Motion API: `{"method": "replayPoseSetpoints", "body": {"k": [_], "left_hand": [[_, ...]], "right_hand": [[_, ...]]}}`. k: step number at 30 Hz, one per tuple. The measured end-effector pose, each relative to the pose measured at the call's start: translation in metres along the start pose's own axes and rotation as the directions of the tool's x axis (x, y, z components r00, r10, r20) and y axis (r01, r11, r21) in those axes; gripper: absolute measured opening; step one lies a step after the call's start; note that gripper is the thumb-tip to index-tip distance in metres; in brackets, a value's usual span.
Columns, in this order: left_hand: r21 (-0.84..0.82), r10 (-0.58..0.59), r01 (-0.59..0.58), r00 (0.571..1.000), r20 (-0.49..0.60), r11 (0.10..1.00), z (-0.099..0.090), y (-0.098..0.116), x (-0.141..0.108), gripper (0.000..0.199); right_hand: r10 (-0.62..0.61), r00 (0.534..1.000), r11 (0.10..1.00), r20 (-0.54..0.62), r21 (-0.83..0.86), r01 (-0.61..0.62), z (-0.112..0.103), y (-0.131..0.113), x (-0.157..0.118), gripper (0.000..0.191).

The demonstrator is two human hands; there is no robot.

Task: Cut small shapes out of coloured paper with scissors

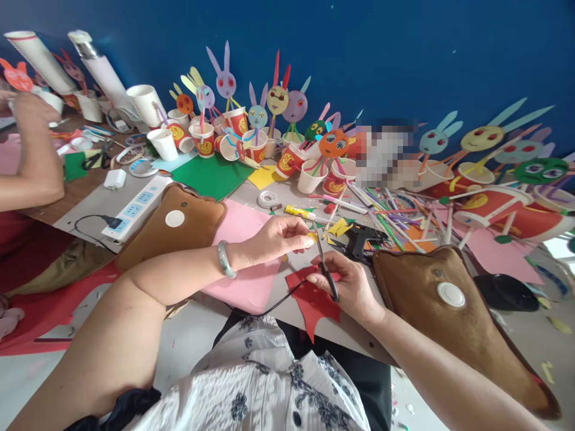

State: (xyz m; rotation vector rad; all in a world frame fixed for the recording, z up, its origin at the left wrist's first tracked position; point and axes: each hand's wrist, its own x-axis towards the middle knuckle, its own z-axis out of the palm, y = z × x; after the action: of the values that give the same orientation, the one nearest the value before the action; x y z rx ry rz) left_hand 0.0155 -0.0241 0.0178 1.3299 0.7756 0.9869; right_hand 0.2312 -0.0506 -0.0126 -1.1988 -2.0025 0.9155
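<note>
My left hand (pixel 287 236), with a bracelet at the wrist, pinches a small yellow paper piece (pixel 311 237). Black-handled scissors (pixel 327 270) are in my right hand (pixel 348 286), their blades pointing up beside the yellow piece. Beneath my right hand lies a jagged sheet of red paper (pixel 317 305). Pink paper (pixel 247 257) spreads under my left forearm. Just beyond the scissors are yellow paper scraps (pixel 340 227) and a black glue gun (pixel 362 239).
Paper cups (pixel 204 140) with paper rabbit heads line the blue wall. A white power strip (pixel 137 206) and brown cushion-like pouch (pixel 173 221) lie left; another brown pouch (pixel 431 293) lies right. Green paper (pixel 213 173) is behind. Another person's arm (pixel 38 149) is at far left.
</note>
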Motion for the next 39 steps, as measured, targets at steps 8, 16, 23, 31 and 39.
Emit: {"method": "replayPoseSetpoints", "body": {"k": [8, 16, 23, 31, 39], "left_hand": [[-0.011, -0.024, 0.024, 1.0, -0.019, 1.0, 0.0004, 0.0018, -0.0009, 0.019], [0.012, -0.03, 0.03, 0.999, -0.031, 0.999, 0.0004, 0.0063, -0.0016, 0.019], [-0.013, -0.01, 0.009, 0.999, -0.034, 1.0, -0.0001, 0.0058, -0.0006, 0.019], [-0.015, -0.039, 0.039, 0.999, -0.009, 0.999, 0.0006, 0.0054, -0.0007, 0.017], [0.005, -0.046, 0.046, 0.999, 0.007, 0.999, 0.0002, 0.0026, -0.0013, 0.016]], "right_hand": [[0.001, 1.0, 1.0, 0.003, 0.007, -0.001, -0.0009, -0.0006, -0.0003, 0.05], [0.021, 1.0, 1.0, 0.006, 0.02, -0.021, -0.0003, -0.0019, -0.0003, 0.051], [0.028, 1.0, 0.999, 0.009, 0.023, -0.029, -0.0012, -0.0023, -0.0006, 0.052], [0.019, 0.999, 0.999, 0.03, 0.034, -0.02, -0.0013, 0.001, -0.0004, 0.053], [0.036, 0.998, 0.998, 0.051, 0.047, -0.038, -0.0026, -0.0008, -0.001, 0.054]]}}
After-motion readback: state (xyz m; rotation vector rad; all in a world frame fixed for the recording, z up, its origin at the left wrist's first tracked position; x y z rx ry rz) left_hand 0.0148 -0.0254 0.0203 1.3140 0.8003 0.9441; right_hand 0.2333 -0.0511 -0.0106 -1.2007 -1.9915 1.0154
